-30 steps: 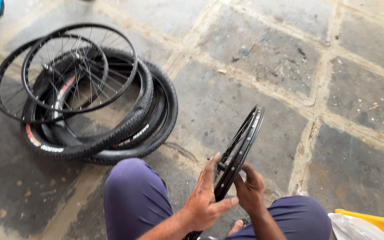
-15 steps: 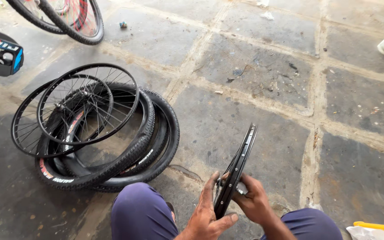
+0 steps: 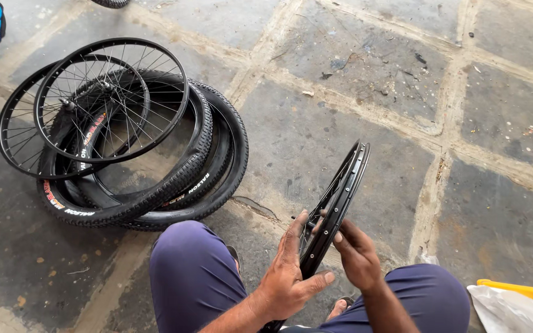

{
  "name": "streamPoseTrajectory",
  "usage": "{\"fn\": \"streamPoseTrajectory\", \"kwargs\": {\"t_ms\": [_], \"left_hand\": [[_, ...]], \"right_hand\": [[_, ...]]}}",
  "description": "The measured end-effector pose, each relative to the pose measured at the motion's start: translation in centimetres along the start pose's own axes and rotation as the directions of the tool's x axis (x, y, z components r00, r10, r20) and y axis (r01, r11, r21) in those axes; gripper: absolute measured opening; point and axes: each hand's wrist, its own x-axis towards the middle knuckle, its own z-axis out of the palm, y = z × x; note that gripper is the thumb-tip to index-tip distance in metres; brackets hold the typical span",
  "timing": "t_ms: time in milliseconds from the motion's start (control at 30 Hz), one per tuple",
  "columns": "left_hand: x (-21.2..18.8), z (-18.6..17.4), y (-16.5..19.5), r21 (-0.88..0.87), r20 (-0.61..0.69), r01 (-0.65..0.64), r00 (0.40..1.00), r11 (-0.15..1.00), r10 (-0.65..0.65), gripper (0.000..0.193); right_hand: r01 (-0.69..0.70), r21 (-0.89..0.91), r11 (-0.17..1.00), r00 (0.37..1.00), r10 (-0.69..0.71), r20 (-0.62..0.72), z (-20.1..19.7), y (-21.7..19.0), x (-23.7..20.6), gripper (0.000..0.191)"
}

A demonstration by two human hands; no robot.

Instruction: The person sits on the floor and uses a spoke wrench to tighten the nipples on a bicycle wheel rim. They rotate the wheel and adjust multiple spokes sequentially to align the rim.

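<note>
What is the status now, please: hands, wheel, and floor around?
Left hand and right hand grip upright black wheel rim between knees. Tyres and two spoked wheels piled left, apart from it.

Head view, both hands raised between the bent knees. The left hand (image 3: pixel 288 277) stands edge-up with its palm facing right, fingers (image 3: pixel 295 231) extended together and pointing away from the body, thumb spread out to the right, and the forearm entering from the lower edge of the frame. The right hand (image 3: pixel 358 254) lies just beside it with its back turned upward, fingers curled toward the left hand and fingertips close to the left fingers, while its forearm rises from the lower right above the right thigh.
</note>
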Motion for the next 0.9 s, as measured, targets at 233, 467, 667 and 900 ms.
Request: {"fn": "streamPoseTrajectory", "kwargs": {"t_ms": [233,467,667,900], "left_hand": [[-0.2,0.1,0.1,-0.027,-0.023,0.011,1.000,1.000,-0.011,0.110],[0.0,0.2,-0.3,-0.048,-0.017,0.014,1.000,0.999,-0.015,0.112],[0.1,0.0,-0.5,-0.084,0.058,0.058,0.997,0.995,-0.053,0.113],[0.1,0.0,-0.4,-0.077,0.055,0.038,0.998,0.996,-0.034,0.113]], "right_hand": [[-0.106,0.034,0.994,0.989,0.102,0.107,-1.0,0.4,-0.5,0.064],[-0.053,0.214,0.975,0.997,0.039,0.069,-1.3,1.6,-0.6,0.049],[0.077,0.104,0.992,0.997,-0.077,-0.010,-0.3,1.6,-0.2,0.037],[-0.077,0.164,0.983,0.989,0.054,0.140,0.3,-2.1,1.2,0.049]]}}
